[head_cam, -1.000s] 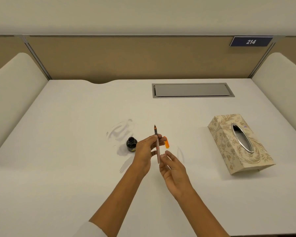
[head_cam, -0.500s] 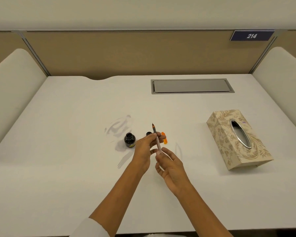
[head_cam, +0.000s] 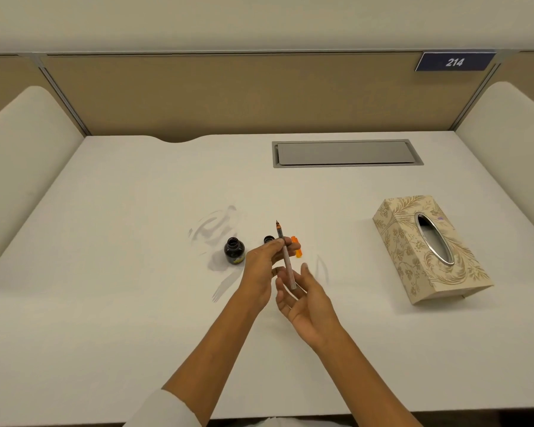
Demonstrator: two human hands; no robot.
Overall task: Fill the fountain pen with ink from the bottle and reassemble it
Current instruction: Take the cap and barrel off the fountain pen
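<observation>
Left hand (head_cam: 261, 268) pinching fountain pen (head_cam: 285, 257) near its upper third, between thumb and fingertips. Pen held above the desk (head_cam: 121, 241), nearly upright, nib pointing away and up, tail end down toward the right palm. Barrel pale, section near the nib darker, with a small orange band just under the nib.

Right hand (head_cam: 305, 295) just below and right of the pen, palm up, fingers loosely spread, gripping nothing. Tail of the pen overlaps the right fingers; actual contact cannot be told.

Ink bottle (head_cam: 234, 251) standing on the desk just left of the left hand, uncapped, mouth open, dark glass with a yellowish label low down. Small dark bottle cap (head_cam: 269, 240) on the desk between bottle and pen, partly hidden by the left fingers. Orange pen part (head_cam: 296, 246) lying on the desk just behind the left fingertips, right of the pen, mostly hidden.

Faint grey smudges on the desk behind and around the bottle.

Patterned tissue box (head_cam: 429, 248) well apart to the right, oval slot facing up. Grey cable hatch (head_cam: 347, 153) flush in the desk at the far edge. Tan partition behind, blue plate (head_cam: 455, 61) reading 214 at upper right. White sleeve (head_cam: 164, 411) on the left forearm at bottom edge.
</observation>
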